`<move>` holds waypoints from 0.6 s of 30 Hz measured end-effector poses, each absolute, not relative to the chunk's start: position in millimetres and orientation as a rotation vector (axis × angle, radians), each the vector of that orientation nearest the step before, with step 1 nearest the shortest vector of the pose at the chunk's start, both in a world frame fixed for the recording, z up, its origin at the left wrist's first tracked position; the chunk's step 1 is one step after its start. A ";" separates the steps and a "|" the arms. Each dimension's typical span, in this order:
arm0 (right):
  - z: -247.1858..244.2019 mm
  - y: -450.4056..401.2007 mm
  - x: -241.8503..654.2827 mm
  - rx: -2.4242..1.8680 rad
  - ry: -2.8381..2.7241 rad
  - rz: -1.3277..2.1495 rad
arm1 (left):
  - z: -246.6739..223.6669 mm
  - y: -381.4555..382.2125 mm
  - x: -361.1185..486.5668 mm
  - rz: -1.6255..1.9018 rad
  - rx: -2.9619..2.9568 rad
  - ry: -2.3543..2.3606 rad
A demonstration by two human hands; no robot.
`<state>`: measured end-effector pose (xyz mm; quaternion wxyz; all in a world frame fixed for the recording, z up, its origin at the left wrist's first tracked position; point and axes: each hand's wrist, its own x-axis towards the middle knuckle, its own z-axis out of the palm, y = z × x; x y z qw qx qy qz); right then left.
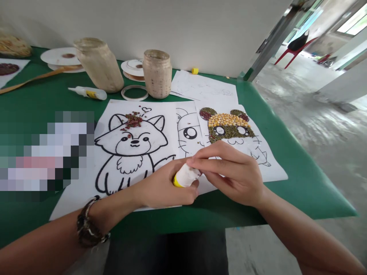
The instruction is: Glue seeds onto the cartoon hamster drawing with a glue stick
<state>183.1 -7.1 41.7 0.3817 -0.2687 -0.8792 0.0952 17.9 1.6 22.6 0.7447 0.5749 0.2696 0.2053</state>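
Risks, by judgement:
- Spilt glue. Cause: the bottle [187, 176], held over the near right edge of the fox sheet [134, 149], could drip if squeezed while its top is being worked; its contents and whether a cap is on cannot be told.
- Scattered seeds [134, 120]. Cause: they lie heaped, apparently loose, on the fox sheet's head; a tug on the paper could roll them.
- Spoiled seedwork on the hamster sheet [242, 143], right of the fox sheet. Cause: a dragging right wrist or sleeve-less forearm.

Hands, both over the fox sheet's near right side, meeting at the bottle:
- Left hand [164, 184]: curled closed round the bottle's body.
- Right hand [236, 173]: fingers bent, tips pinched together on the bottle's top.
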 end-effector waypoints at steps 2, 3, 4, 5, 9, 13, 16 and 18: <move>41.4 -6.6 183.2 -0.670 -2.249 0.227 | 24.2 1.6 17.9 0.450 1.218 0.600; 41.2 -6.4 183.2 -0.664 -2.249 0.220 | 24.9 1.5 17.8 0.447 1.191 0.598; 41.0 -6.2 183.2 -0.658 -2.248 0.213 | 25.4 1.4 17.7 0.440 1.168 0.591; 40.6 -6.1 183.1 -0.654 -2.246 0.208 | 25.6 1.2 17.5 0.431 1.147 0.582; 38.4 -6.3 182.0 -0.658 -2.224 0.195 | 24.1 0.2 16.8 0.429 1.103 0.536; 36.7 -8.0 180.0 -0.674 -2.186 0.201 | 21.9 -0.6 17.1 0.483 1.096 0.507; 36.6 -9.6 178.7 -0.692 -2.168 0.191 | 21.5 -1.0 17.8 0.506 1.094 0.502; 36.7 -10.5 178.1 -0.691 -2.156 0.190 | 21.5 -1.1 18.2 0.519 1.085 0.495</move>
